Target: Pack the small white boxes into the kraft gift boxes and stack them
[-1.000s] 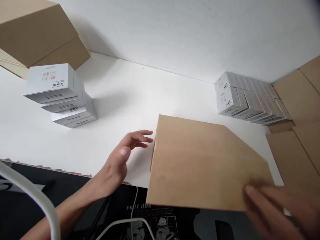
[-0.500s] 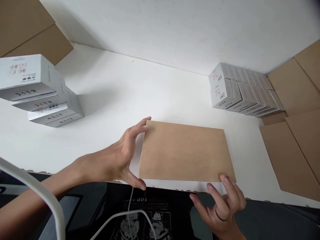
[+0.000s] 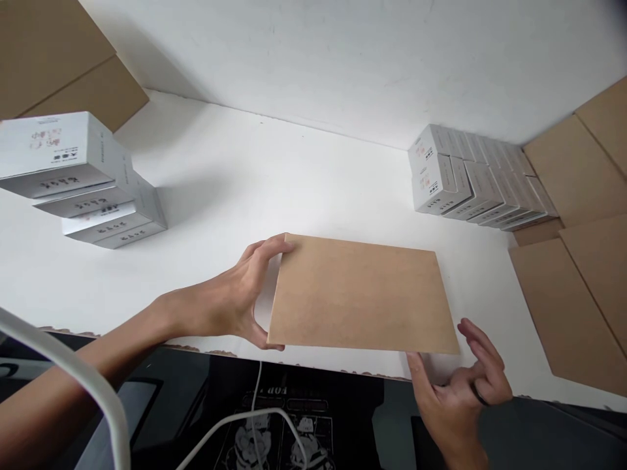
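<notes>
A flat brown cardboard piece (image 3: pixel 360 294) lies in front of me near the white table's front edge. My left hand (image 3: pixel 235 297) spans its left short side, with fingers on the far corner and the thumb at the near corner. At the near right corner is my right hand (image 3: pixel 463 398), fingers spread beyond the right side. Its thumb tip meets the front edge, and a dark ring circles one finger. Whatever is under the cardboard is hidden.
Stacked white printed boxes (image 3: pixel 108 170) stand at the left. More white boxes (image 3: pixel 480 176) form two rows at the back right, beside brown cardboard sheets (image 3: pixel 568 307). Other cardboard (image 3: pixel 83 91) leans at the far left. A white cable (image 3: pixel 235 421) hangs below the table edge (image 3: pixel 206 351).
My right hand has shifted right, its fingers leaving the cardboard's top near the corner. The cardboard has moved slightly, and my left thumb has drawn in to its near corner.
</notes>
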